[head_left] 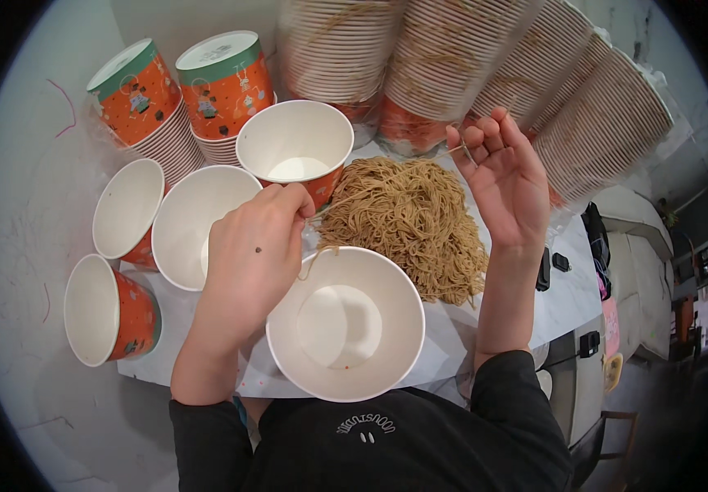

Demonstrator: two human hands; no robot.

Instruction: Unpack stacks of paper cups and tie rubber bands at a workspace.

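Observation:
A white-lined paper bowl (403, 344) stands before me, with a small speck on its inner bottom. A thin tan strand (308, 264) hangs over its far left rim. Beyond it lies a tangled heap of tan, noodle-like strands (407, 221). My left hand (259, 238), back upward, is above the bowl's left side, its fingers closed on a tan strand near the heap. Raised to the right of the heap, my right hand (505, 176) shows its palm, fingers curled, pinching what looks like a thin strand. Whether the strands are noodles or string, I cannot tell.
Several open orange paper bowls (206, 193) stand left and behind. Upturned bowl stacks (223, 90) rise at the back left. Tall plastic-wrapped bowl stacks (452, 57) line the back. Small black objects (561, 262) lie by the white table sheet's (567, 307) right edge.

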